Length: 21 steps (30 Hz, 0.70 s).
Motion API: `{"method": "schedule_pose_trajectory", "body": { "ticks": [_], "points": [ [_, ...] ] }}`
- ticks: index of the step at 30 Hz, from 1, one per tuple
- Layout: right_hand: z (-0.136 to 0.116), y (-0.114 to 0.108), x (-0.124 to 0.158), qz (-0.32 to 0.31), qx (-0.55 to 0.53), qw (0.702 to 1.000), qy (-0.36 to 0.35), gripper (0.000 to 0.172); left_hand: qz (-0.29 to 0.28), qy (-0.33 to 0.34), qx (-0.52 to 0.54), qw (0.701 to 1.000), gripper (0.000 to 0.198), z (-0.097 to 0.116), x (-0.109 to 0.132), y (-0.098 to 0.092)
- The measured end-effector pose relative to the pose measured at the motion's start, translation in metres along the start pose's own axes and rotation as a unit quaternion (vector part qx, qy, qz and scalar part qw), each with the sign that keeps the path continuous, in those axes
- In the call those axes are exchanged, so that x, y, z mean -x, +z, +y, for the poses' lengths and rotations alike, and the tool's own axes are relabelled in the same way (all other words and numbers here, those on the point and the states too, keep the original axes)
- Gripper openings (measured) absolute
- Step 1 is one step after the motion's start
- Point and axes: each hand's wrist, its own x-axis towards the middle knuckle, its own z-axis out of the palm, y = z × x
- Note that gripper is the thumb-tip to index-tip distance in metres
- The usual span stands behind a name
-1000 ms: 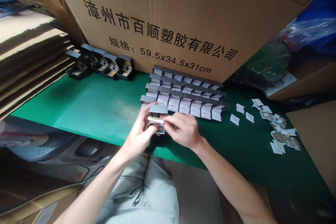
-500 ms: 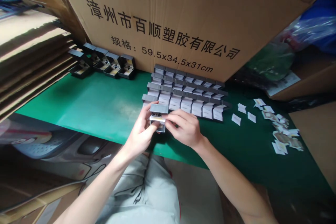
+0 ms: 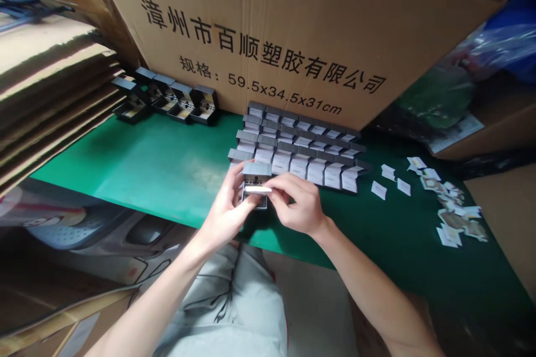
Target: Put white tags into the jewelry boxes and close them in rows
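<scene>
A small dark hinged box (image 3: 257,169) stands open above the near part of the green table, with my left hand (image 3: 230,203) closed around its left side. My left thumb lies across its lower half. Between the fingertips of my right hand (image 3: 296,202) is one end of a thin white card (image 3: 258,189), which crosses the box's opening just below the hinge. Directly behind my hands, several similar open boxes (image 3: 298,167) with white inserts stand in close rows.
Several open dark boxes (image 3: 204,106) sit at the back left of the green table (image 3: 176,162). Loose white cards (image 3: 379,190) and a heap of folded pieces (image 3: 454,206) lie on the right. A large carton (image 3: 259,11) walls off the back; stacked cardboard (image 3: 46,89) borders the left.
The lid of the box in my left hand shows more of its inside. The white card has shifted slightly, its right end still in my right fingers. The whole view has drifted slightly.
</scene>
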Motion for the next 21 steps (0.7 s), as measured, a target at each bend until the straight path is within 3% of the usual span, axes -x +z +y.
{"method": "schedule_pose_trajectory", "body": {
  "ticks": [7,21],
  "points": [
    [-0.0003,-0.0055,-0.0040,-0.025,-0.016,0.999,0.019,0.014,-0.004,0.001,-0.008,1.000,0.058,0.0036,0.0007,0.0011],
    [-0.0040,-0.0095,-0.0030,0.003,-0.027,0.998,0.064,0.013,-0.017,-0.013,0.010,1.000,0.066,0.0007,0.0016,0.0013]
  ]
}}
